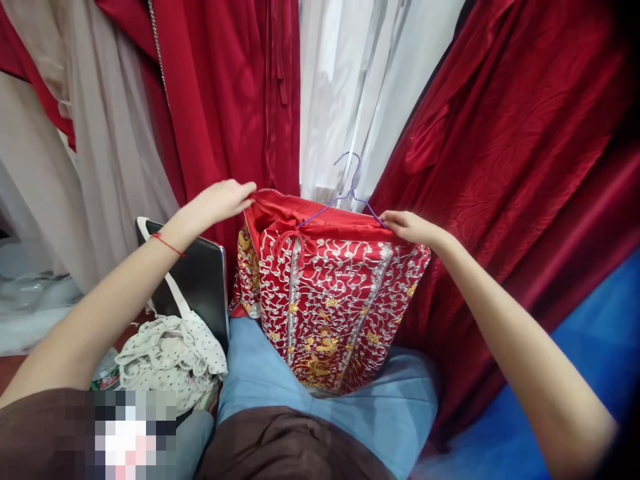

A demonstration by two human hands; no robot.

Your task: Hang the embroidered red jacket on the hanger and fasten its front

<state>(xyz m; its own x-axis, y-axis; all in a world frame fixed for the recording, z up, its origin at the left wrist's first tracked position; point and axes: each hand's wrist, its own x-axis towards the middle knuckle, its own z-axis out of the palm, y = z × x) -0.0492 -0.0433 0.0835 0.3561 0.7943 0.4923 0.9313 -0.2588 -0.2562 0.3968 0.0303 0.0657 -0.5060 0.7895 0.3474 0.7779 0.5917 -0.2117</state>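
Note:
A red skirt [330,293] with silver and gold embroidery hangs between my two hands, its lower part resting against my legs. My left hand [227,202] pinches the plain red waistband [320,213] at its left end. At the other end, my right hand [407,227] has its fingers closed on the waistband, right beside the tip of a purple wire hanger [351,192]. The hanger's arms lie across the waistband and its hook points up. A thin red tie [289,245] is knotted near the waistband's left part.
Red garments [225,100] hang behind on the left, with more dark red fabric [480,187] on the right and white cloth [340,87] between. By my left leg are a black flat panel [200,287] and a white dotted cloth bag [167,353]. Pale gowns [110,147] hang far left.

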